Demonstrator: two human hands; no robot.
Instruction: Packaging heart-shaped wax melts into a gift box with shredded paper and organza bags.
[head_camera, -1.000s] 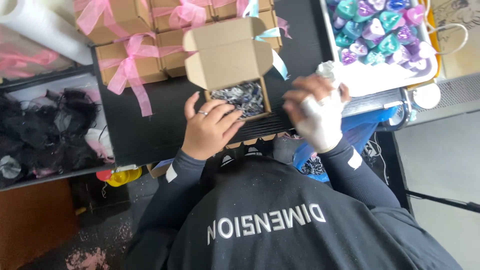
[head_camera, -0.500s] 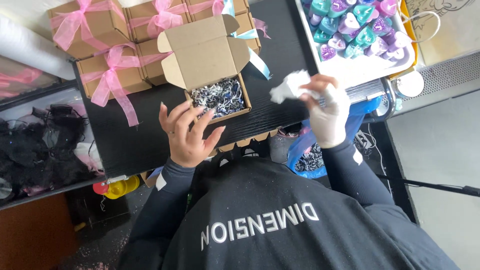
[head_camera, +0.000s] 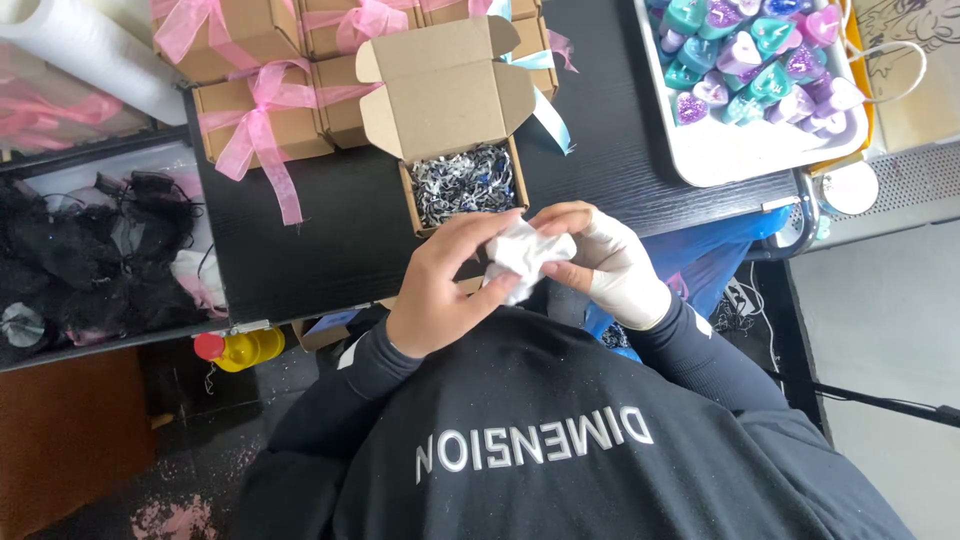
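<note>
White crumpled wrap (head_camera: 527, 258) now sits gripped between both hands — left hand (head_camera: 445, 285) joined the gloved right hand (head_camera: 610, 265) — just below the open box (head_camera: 460, 185), so packing continues.

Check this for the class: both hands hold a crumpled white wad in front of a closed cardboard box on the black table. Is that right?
One thing is wrong: the box is open, its lid up and shredded filler showing. The head view shows it. The left hand and right hand do hold the white wad in front of it on the black table.

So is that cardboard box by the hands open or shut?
Open: the cardboard box has its lid flipped back, showing shredded paper filler inside.
</note>
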